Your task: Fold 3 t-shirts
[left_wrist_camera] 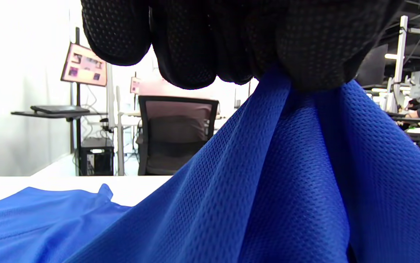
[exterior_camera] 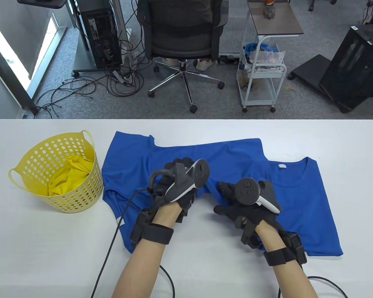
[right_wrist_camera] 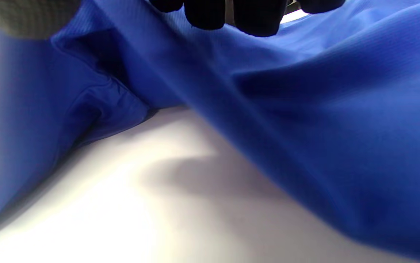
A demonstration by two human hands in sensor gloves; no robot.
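A blue t-shirt (exterior_camera: 301,198) lies spread across the white table (exterior_camera: 49,254), collar to the right. My left hand (exterior_camera: 171,189) is over its middle. In the left wrist view its curled fingers (left_wrist_camera: 232,44) grip a bunch of the blue mesh fabric (left_wrist_camera: 286,182), which rises from the table in a peak. My right hand (exterior_camera: 225,198) is just to the right, at the shirt's near edge. In the right wrist view its fingertips (right_wrist_camera: 232,14) hold the blue cloth (right_wrist_camera: 305,109) up off the table. A yellow shirt (exterior_camera: 71,173) lies crumpled in the yellow basket (exterior_camera: 65,201).
The perforated yellow basket stands at the table's left, close to the shirt's left sleeve. Glove cables (exterior_camera: 112,242) trail over the near table. Beyond the far edge are an office chair (exterior_camera: 181,40), a white cart (exterior_camera: 262,77) and a computer tower (exterior_camera: 101,34).
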